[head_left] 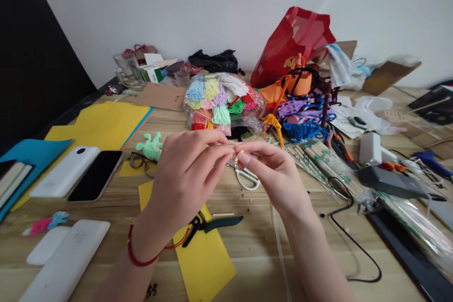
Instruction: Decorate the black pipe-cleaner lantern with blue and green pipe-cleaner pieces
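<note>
My left hand [194,165] and my right hand [272,170] meet fingertip to fingertip above the middle of the table. Both are closed in a pinch. Between the fingertips is something small and pale, too small and too covered to name. A red cord bracelet [143,262] circles my left wrist. Beneath my fingers lie scissors with a white handle [247,179], partly hidden. Pruning shears [222,223] with dark green and black handles rest across a yellow paper sheet [205,269], below my left hand.
Bagged bundles of coloured pipe cleaners [221,99] stand behind my hands, with a red bag [293,42] farther back. At left lie a phone [95,175], white power banks and a green fuzzy figure [152,146]. Packed sticks [332,170], pliers [339,148] and a black cable [368,252] fill the right.
</note>
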Available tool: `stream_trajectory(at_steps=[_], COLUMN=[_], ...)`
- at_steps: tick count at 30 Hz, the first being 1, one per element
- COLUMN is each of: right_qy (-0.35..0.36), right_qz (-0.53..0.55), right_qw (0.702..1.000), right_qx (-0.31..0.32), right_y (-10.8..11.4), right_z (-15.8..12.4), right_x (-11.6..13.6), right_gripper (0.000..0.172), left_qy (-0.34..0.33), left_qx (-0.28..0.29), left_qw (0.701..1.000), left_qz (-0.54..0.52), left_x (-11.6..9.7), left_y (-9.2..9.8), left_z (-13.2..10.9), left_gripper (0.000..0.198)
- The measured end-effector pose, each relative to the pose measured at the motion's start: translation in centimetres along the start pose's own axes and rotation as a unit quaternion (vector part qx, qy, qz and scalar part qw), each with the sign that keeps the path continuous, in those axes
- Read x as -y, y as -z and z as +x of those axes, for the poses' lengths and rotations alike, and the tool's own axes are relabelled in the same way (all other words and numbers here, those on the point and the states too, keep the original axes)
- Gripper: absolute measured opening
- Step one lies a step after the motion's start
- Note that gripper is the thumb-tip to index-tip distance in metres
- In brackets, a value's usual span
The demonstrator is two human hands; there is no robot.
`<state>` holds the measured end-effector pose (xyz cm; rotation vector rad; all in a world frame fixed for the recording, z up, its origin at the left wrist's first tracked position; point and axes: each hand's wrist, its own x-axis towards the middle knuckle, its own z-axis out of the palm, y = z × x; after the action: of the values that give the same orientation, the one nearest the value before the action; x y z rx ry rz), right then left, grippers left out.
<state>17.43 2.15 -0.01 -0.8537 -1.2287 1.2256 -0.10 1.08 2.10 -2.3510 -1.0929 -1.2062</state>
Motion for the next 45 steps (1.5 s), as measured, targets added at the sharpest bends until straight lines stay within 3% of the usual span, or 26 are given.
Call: stream_trajectory(at_steps=[5,8,10,14,20,23,25,27,30,35,38,40,45], right_qy=[0.027,0.049,0.049,0.008,-0.022,-0.010,-0.037,-0.101,-0.185,-0.299,-0.327,-0.332,-0.302], right_qz=[-0.040,-0.056,-0.061,-0.051,-0.045,-0.160,-0.360,-0.551,-0.641,-0.707,-0.724,-0.726,-0.707], right_qw=[0.999,0.997,0.996,0.998,0.990,0.978,0.928,0.828,0.744,0.636,0.601,0.594,0.629], right_qx=[0.002,-0.032,-0.038,0.034,0.133,0.136,0.088,0.036,0.034,0.081,0.089,0.093,0.110], right_y=[1.2,2.3,2.9,3.2,2.9,3.8,5.1,6.8,9.1,9.7,8.7,8.2,8.8], right_z=[0.4,1.0,1.3,1.5,1.2,1.8,2.6,3.4,4.4,5.3,5.8,6.0,5.7], right_x=[0.4,0.2,0.0,-0.3,-0.9,-0.8,-0.9,-1.2,-2.6,-6.2,-8.0,-8.7,-7.6], right_gripper=[0.021,0.015,0.011,0.015,0.042,0.051,0.047,0.031,0.015,0.036,0.038,0.038,0.036], left_qy=[0.041,0.033,0.026,0.002,-0.018,-0.005,0.020,0.044,0.053,0.041,0.036,0.037,0.050], left_qx=[0.020,0.057,0.077,0.097,0.100,0.090,0.085,0.079,0.062,0.049,0.046,0.044,0.042], left_qw=[0.999,0.998,0.996,0.990,0.988,0.989,0.990,0.991,0.993,0.995,0.996,0.996,0.995], left_qz=[-0.009,-0.018,-0.039,-0.101,-0.114,-0.117,-0.110,-0.099,-0.085,-0.079,-0.074,-0.068,-0.069], left_x=[0.7,1.0,1.0,0.8,1.1,1.3,1.4,1.5,1.6,1.8,1.9,1.9,1.9], left_y=[-0.1,-0.3,-0.7,-1.5,-2.2,-2.3,-2.2,-2.1,-2.0,-2.0,-2.0,-1.9,-1.9], left_z=[-0.1,-0.1,-0.1,-0.3,-0.4,-0.5,-0.5,-0.6,-0.7,-0.6,-0.7,-0.7,-0.7], left_gripper=[0.004,0.015,0.009,0.029,0.013,0.009,0.011,0.015,0.018,0.017,0.016,0.016,0.017])
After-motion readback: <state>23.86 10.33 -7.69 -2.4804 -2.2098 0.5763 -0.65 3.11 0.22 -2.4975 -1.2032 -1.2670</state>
